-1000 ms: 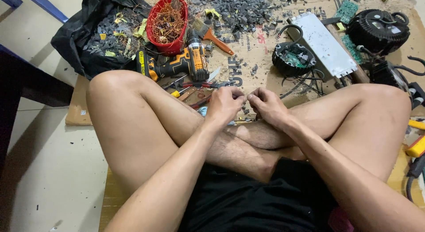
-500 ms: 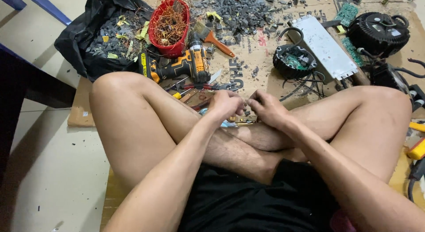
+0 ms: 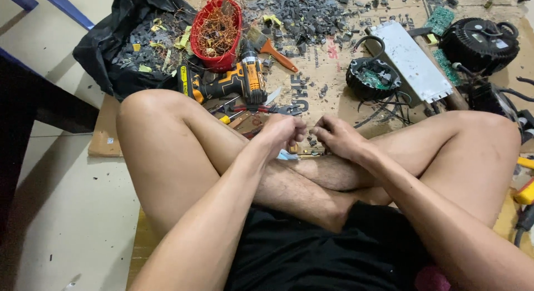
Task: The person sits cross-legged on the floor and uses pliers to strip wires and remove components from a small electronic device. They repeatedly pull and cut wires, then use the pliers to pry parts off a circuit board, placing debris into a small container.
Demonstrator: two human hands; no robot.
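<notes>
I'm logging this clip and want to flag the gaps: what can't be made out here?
Head view:
- What the left hand and right hand hold: hidden by the curled fingers.
- Pale blue item under the left hand: mostly covered by the wrist.
- Tools behind the drill: partly hidden by the knee.
- Yellow tool at right: cut off by the edge.

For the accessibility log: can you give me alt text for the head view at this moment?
A person sits cross-legged on cardboard, left hand and right hand close together over the shins, working at something small that the fingers hide. Beyond lie a cordless drill, a red basket of copper wire, a grey metal casing and scattered dark scrap.
</notes>
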